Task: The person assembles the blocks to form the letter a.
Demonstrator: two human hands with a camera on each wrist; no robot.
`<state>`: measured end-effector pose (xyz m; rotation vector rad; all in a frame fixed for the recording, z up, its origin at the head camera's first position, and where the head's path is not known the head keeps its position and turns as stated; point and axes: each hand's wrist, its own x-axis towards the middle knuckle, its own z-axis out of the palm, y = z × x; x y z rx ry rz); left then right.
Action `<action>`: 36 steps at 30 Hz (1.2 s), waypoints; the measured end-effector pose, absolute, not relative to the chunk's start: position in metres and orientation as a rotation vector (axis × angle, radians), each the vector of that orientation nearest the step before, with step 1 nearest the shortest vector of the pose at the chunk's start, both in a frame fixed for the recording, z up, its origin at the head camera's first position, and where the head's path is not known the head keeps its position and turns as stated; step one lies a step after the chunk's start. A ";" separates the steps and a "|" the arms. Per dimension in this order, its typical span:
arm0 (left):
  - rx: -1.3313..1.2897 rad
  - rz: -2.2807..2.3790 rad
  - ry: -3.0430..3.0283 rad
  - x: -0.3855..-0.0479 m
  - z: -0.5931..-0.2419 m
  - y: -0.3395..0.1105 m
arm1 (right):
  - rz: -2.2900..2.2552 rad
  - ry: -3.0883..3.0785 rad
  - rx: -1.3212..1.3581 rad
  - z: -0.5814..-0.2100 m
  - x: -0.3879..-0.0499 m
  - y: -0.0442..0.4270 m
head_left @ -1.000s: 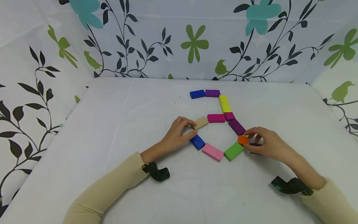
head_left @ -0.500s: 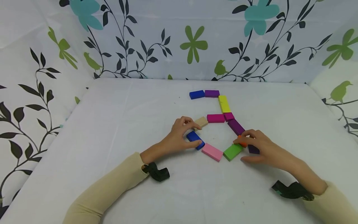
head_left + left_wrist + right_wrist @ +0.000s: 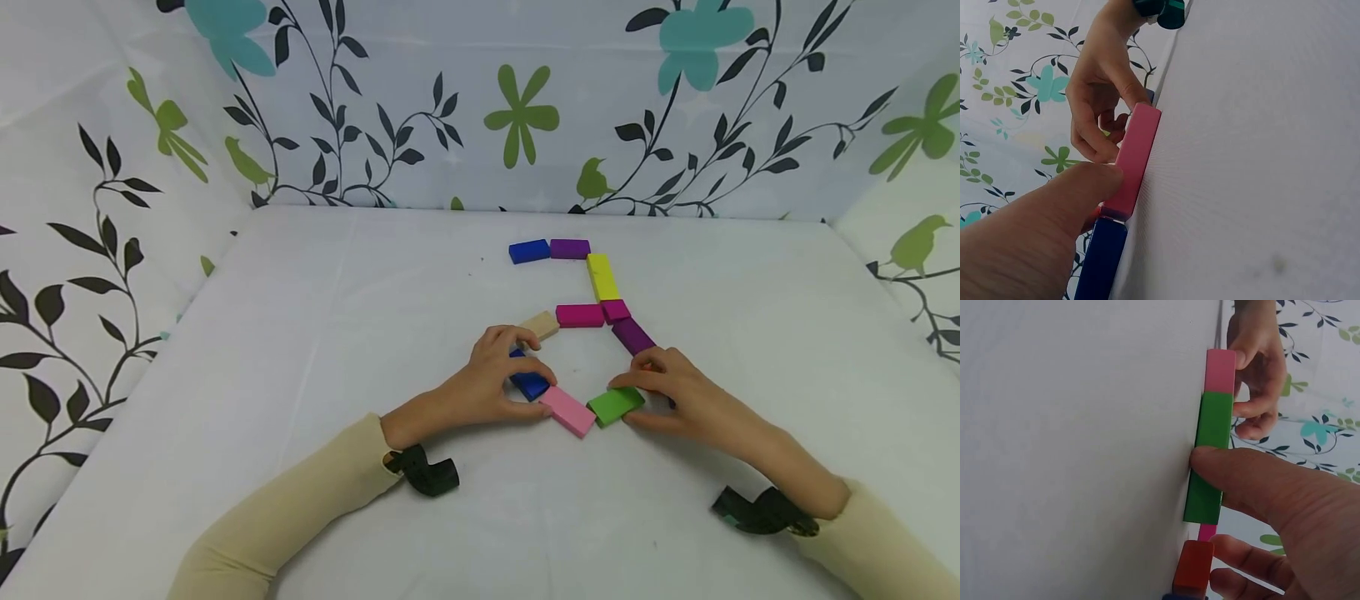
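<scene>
My left hand [image 3: 497, 385] pinches the left end of a pink block [image 3: 572, 413] between thumb and index finger. In the left wrist view the thumb presses the pink block's near face, with a blue block [image 3: 1101, 259] end to end with it. My right hand [image 3: 693, 393] grips a green block [image 3: 615, 407], thumb on the near side and index finger beyond. The green block meets the pink one's right end. An orange block [image 3: 1194, 565] sits beside the green one in the right wrist view; in the head view the right hand mostly hides it.
Beyond the hands, a beige block [image 3: 542, 323], magenta block [image 3: 580, 316], dark purple block [image 3: 633, 336], yellow block [image 3: 603, 277], purple block [image 3: 570, 249] and far blue block [image 3: 529, 252] continue the chain on the white table [image 3: 375, 292]. A patterned cloth [image 3: 420, 100] hangs behind.
My left hand has moved from the beige and blue blocks toward me onto the pink block. The right hand has left the orange block for the green one, which has shifted slightly left.
</scene>
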<state>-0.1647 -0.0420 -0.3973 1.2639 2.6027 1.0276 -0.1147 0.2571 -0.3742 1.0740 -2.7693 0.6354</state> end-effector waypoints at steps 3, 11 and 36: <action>1.255 1.020 2.605 -0.165 -0.397 -0.042 | 0.623 -2.766 1.074 -0.373 -0.114 0.258; 1.212 1.047 2.612 -0.163 -0.396 -0.044 | 0.606 -2.823 1.007 -0.370 -0.111 0.259; 1.045 1.186 2.647 -0.166 -0.396 -0.042 | 0.779 -3.014 0.594 -0.350 -0.120 0.300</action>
